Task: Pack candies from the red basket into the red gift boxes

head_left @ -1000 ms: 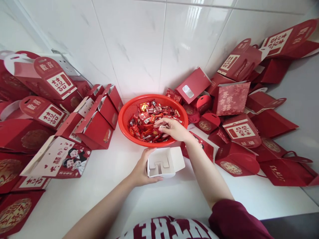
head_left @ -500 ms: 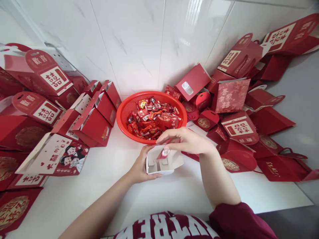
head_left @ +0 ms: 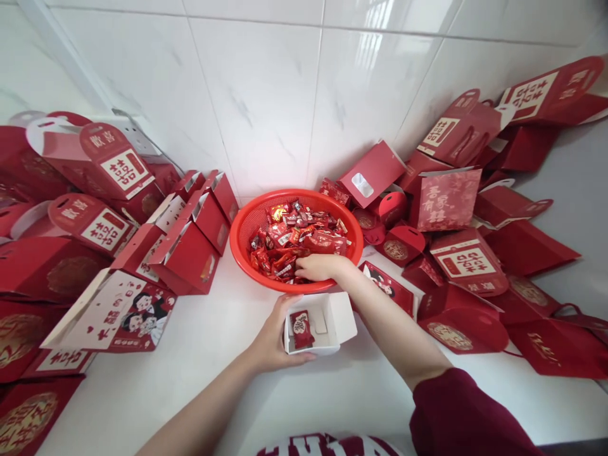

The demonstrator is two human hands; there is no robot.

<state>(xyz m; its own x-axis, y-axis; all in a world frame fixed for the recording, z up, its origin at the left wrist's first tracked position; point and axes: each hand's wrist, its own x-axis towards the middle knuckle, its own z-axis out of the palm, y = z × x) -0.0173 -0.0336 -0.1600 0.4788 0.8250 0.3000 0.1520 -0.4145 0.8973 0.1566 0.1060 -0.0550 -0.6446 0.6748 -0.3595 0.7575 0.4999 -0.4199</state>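
Close to us, our left hand (head_left: 278, 339) grips a small white card box (head_left: 314, 347) with its flap open, just above the white tabletop (head_left: 209, 380); we cannot tell if they touch. One dark red wrapped sweet (head_left: 302, 329) lies inside it. A bit farther, our right hand (head_left: 319, 268) is down in the round red plastic basket (head_left: 238, 250), on the shiny red wrapped sweets (head_left: 280, 263). Its fingertips are hidden, so we cannot tell if it is open or closed. Red paper gift boxes (head_left: 190, 256) stand on both sides, and the white tiled wall (head_left: 270, 114) is behind.
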